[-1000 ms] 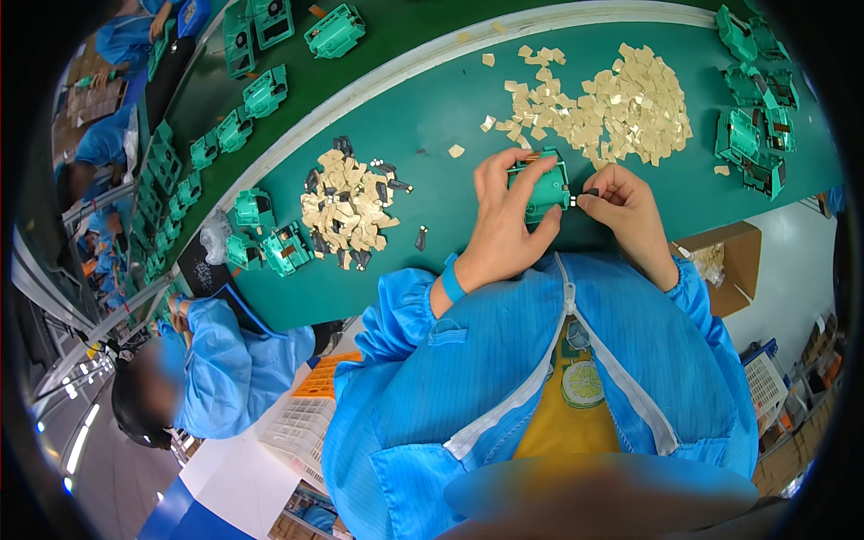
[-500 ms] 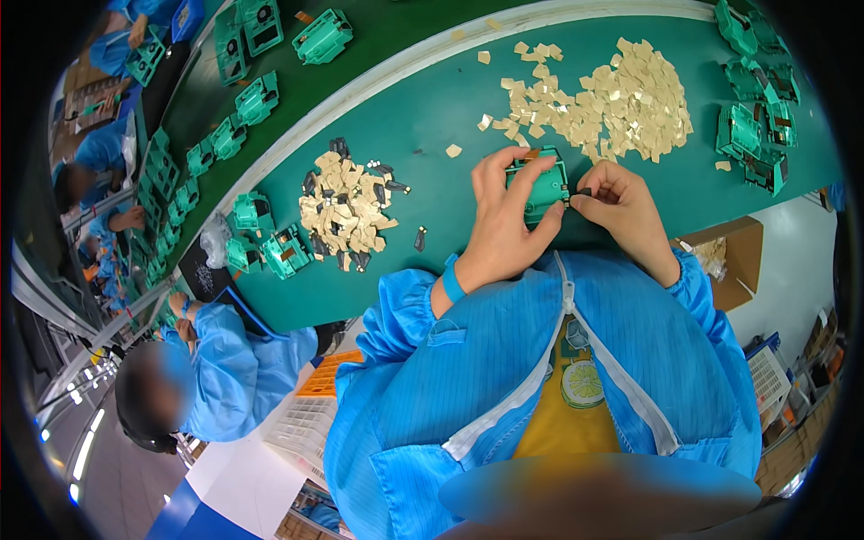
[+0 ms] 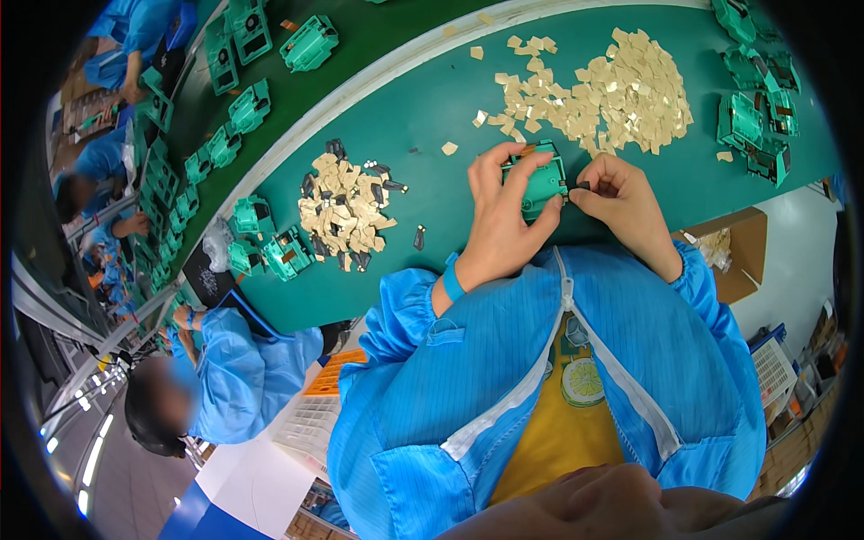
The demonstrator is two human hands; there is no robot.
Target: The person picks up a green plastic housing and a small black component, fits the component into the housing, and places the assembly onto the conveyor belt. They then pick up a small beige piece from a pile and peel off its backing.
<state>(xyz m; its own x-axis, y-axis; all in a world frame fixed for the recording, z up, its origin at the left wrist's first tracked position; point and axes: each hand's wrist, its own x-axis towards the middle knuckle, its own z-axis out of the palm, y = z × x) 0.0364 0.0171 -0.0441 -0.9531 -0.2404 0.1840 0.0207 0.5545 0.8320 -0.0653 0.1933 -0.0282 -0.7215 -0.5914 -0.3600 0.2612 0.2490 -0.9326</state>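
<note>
- Here's the green housing [image 3: 544,183], over the near side of the table [image 3: 436,193], right in front of the jacket; whether it rests there, I can't tell.
- Left hand [image 3: 498,211] has it, fingers spread over the body, thumb at the lower right edge.
- Right hand [image 3: 623,196] comes in narrow, thumb and fingers pinching a small black part [image 3: 583,185] right at the housing's edge; contact is too small to call.
- The housing looks like moulded plastic: light, stiff, perhaps slick. Best hold, I'd say, is the solid outer walls, sparing the thin brown strip [image 3: 528,151].
- That black part looks light, easily dropped; pinch its body.
- Cream pieces [image 3: 639,99] heap up beyond.
</note>
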